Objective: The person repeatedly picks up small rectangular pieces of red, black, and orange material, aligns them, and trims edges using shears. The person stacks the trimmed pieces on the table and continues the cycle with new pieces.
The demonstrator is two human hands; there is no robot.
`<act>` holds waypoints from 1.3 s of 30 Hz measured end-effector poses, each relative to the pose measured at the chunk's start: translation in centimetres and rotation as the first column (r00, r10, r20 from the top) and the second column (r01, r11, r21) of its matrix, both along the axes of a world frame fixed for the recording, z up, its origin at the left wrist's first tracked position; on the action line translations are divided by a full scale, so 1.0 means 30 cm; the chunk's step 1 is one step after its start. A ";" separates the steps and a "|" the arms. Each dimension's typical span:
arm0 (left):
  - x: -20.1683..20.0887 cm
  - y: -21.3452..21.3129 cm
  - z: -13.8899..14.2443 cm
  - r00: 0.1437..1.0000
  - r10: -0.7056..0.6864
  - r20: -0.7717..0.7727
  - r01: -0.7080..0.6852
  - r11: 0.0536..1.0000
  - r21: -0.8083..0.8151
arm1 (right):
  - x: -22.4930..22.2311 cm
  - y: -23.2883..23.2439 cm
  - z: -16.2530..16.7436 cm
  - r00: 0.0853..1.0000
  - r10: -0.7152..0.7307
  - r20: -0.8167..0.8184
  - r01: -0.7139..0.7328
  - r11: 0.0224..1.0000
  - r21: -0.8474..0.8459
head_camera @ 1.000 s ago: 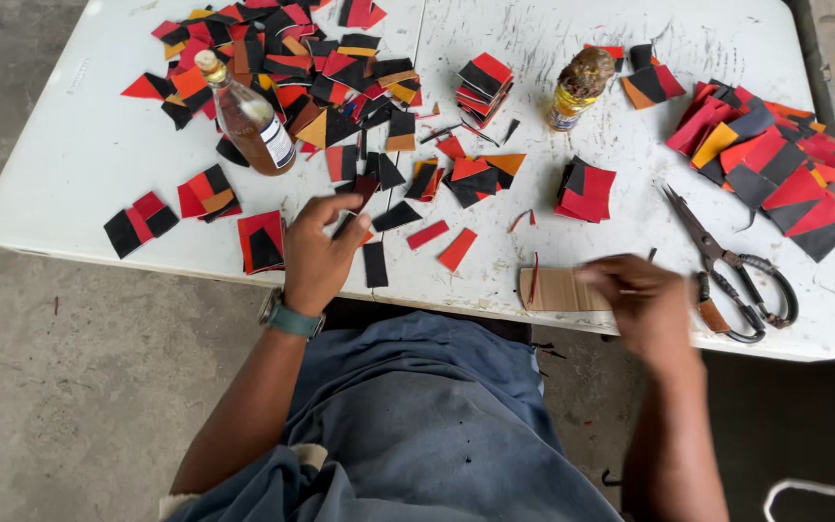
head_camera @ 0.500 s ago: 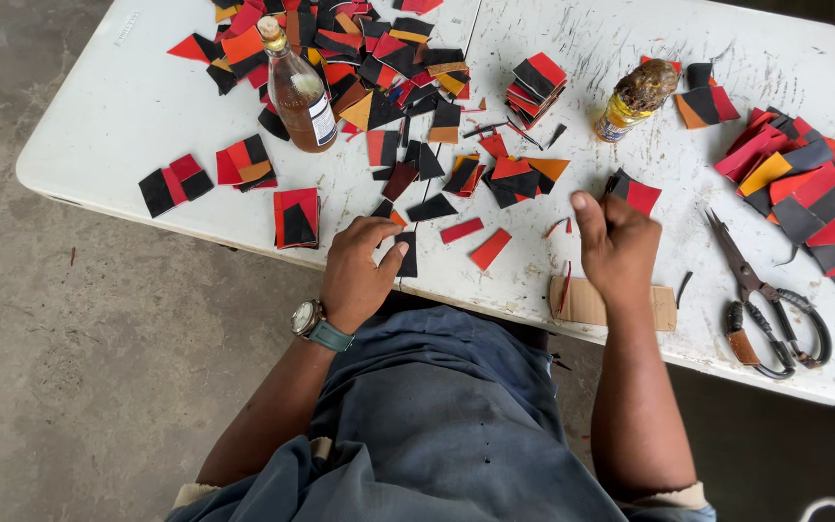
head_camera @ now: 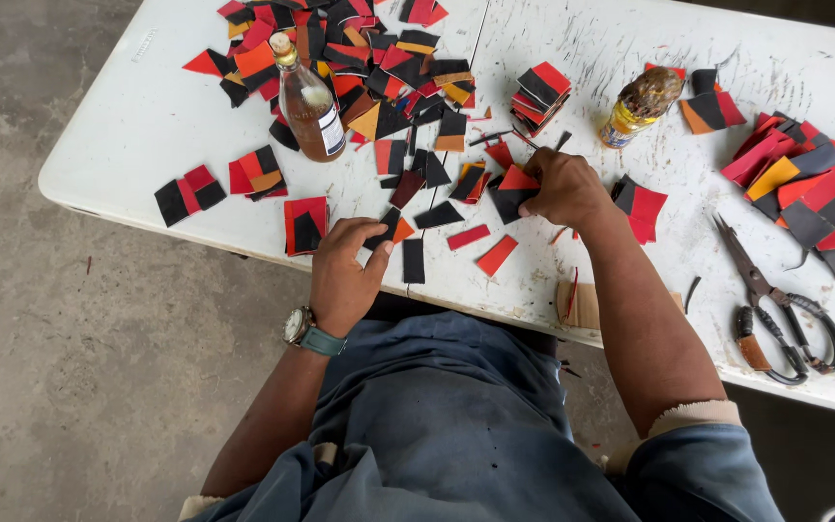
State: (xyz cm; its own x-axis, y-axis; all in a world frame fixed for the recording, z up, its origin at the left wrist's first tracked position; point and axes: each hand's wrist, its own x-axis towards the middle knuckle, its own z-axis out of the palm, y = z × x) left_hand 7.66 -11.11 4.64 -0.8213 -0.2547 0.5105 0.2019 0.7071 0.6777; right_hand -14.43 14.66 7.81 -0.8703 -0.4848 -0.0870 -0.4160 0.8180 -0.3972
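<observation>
Both hands work at the centre of the white, scratched plastic bench [head_camera: 147, 126], among scattered flat cut pieces of red, black and orange sheet material.

Right hand [head_camera: 562, 188]: it lies just right of centre frame, knuckles up, over a small overlapped cluster of 1 red piece on black pieces [head_camera: 514, 188]. The cluster sits at the left edge of the hand, directly under the fingertips. The fingers are curled and pressed together, pinching or pressing the cluster's edge; the exact contact is hidden by the hand.

Left hand [head_camera: 345, 266]: it lies left of centre, near the bench's lower edge. Its fingers are loosely bent, tips resting on a black and orange piece [head_camera: 388, 230]. The thumb points right toward a narrow black rectangular strip [head_camera: 414, 261], just beside it and not touched. That strip's long axis runs up and down the frame. The left hand is the nearer one to it.

Between the 2 hands lie 2 loose red strips [head_camera: 483, 246], both tilted, apart from either hand.

Also present: a clear glass bottle of amber liquid [head_camera: 309, 101] at upper left, upright; a small yellow-bodied bottle [head_camera: 640, 104] at upper right; large metal shears [head_camera: 775, 309] at lower right, well apart from both hands.
</observation>
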 end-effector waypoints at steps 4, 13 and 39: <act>-0.005 0.001 -0.004 1.000 0.004 0.021 -0.005 1.000 0.026 | -0.010 0.000 -0.012 0.999 0.039 0.023 -0.039 0.999 -0.012; -0.010 -0.004 -0.009 0.999 0.002 0.038 -0.002 1.000 0.018 | -0.036 0.025 0.043 0.986 0.139 0.092 -0.155 0.970 0.189; 0.001 0.120 0.039 0.990 -0.123 0.075 0.121 0.992 0.031 | 0.276 0.123 -0.052 0.773 0.503 0.386 0.269 0.291 -0.918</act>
State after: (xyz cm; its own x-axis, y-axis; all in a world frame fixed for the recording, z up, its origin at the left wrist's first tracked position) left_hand 7.70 -7.51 5.82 -0.8835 -0.1622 0.4395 0.2328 0.6620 0.7124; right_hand -6.13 18.36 6.26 -0.7532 -0.6499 0.1015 0.1268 -0.2949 -0.9471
